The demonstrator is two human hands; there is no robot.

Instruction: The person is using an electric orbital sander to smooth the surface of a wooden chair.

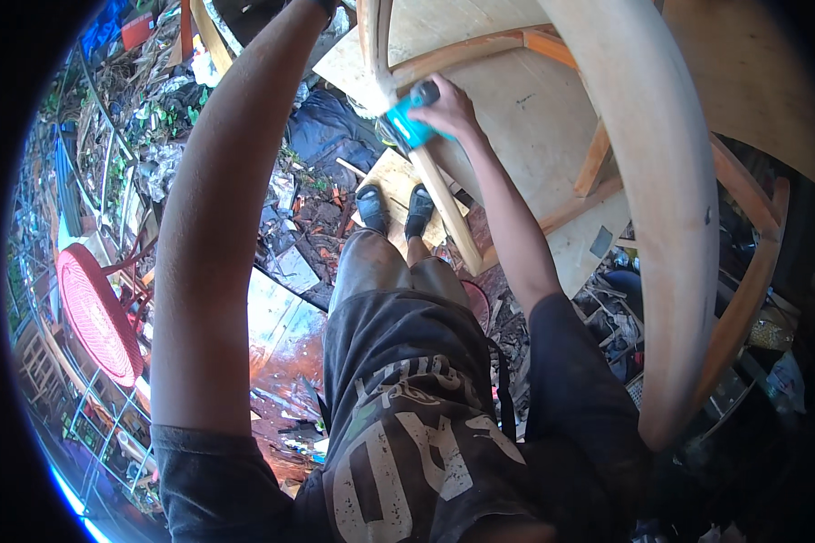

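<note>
We hold a teal power tool [409, 122] in our right hand [448, 109] and press its head against a leg [444, 204] of the bare wooden chair frame [652, 181] that rises in front of us. The tool sits at the top of that leg, just under the joint with the curved rails. As far as we can judge, the work is somewhere in the middle: the wood all over the frame looks pale and raw, with no finish on it, and we cannot tell which stretches are already smoothed and which are left.

Our right arm reaches forward and down, elbow slightly bent, with the fingers wrapped tight round the tool's body. Our left arm [217, 208] stretches straight up and forward to the top edge of the view; its hand is cut off there, so we cannot tell whether those fingers grip anything.

Below us, our feet [396, 210] stand on a wooden board [394, 181] among scrap and debris. A red woven seat [95, 312] lies well apart on the left.
</note>
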